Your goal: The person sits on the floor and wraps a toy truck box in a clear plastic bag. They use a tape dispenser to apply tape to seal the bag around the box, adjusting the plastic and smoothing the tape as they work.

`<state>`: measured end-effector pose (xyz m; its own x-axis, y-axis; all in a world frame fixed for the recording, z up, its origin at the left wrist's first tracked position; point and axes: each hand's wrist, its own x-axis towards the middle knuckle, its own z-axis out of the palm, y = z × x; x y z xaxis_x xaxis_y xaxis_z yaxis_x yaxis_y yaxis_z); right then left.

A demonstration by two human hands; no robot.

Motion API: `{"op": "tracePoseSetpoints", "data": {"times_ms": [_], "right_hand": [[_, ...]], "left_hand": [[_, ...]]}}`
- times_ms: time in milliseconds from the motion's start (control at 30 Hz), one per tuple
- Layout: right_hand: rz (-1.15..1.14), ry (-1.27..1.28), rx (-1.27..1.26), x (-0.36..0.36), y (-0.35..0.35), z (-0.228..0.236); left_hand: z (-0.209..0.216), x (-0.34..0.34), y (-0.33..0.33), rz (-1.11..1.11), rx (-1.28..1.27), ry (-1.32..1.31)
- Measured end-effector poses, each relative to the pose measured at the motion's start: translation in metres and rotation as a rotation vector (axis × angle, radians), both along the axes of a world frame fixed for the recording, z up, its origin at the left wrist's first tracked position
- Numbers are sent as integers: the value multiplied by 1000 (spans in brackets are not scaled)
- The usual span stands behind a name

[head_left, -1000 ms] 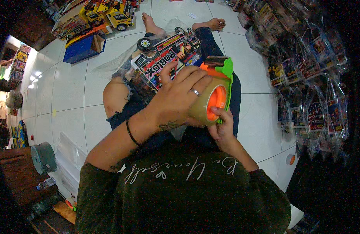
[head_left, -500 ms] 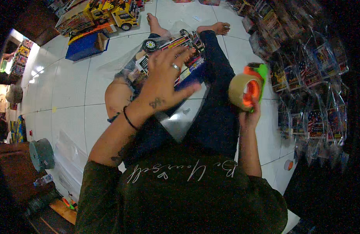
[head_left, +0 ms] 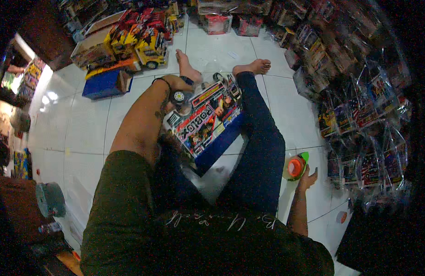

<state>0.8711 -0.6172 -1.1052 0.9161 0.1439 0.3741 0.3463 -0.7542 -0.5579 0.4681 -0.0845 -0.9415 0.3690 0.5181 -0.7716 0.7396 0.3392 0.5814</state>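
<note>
A boxed toy truck, printed in bright colours with a blue side and black wheels on top, lies tilted across my legs. My left hand reaches past its far left corner, beside a wheel. The fingers there are mostly hidden, so their grip does not show. On the floor to the right of my thigh stands a tape dispenser with an orange hub and a green end. Beside it, my right hand has its fingers apart, close against the dispenser's right side.
Yellow and red toy trucks stand at the far left behind a blue box. Plastic-wrapped toy packages are stacked along the right. A grey-green roll sits at the left, and a small tape roll lies at the lower right.
My right hand has lowered the tape dispenser to the floor and its fingers have spread. My left hand has moved from above the boxed toy truck to its far left corner.
</note>
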Motion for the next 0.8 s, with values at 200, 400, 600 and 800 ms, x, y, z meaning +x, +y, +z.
{"op": "tracePoseSetpoints", "data": {"times_ms": [200,400,600,800], "right_hand": [[200,-423,161,-15,83,129],[1018,-474,345,-102,209,260],[1700,-735,-400,-197,263,302],[1855,-584,-546,-200,268,264]], "left_hand": [[5,-1,8,-724,912,-53],[78,19,-114,-539,1471,96],[100,14,-200,-656,1717,-175],[89,-2,-254,-383,1436,-80]]}}
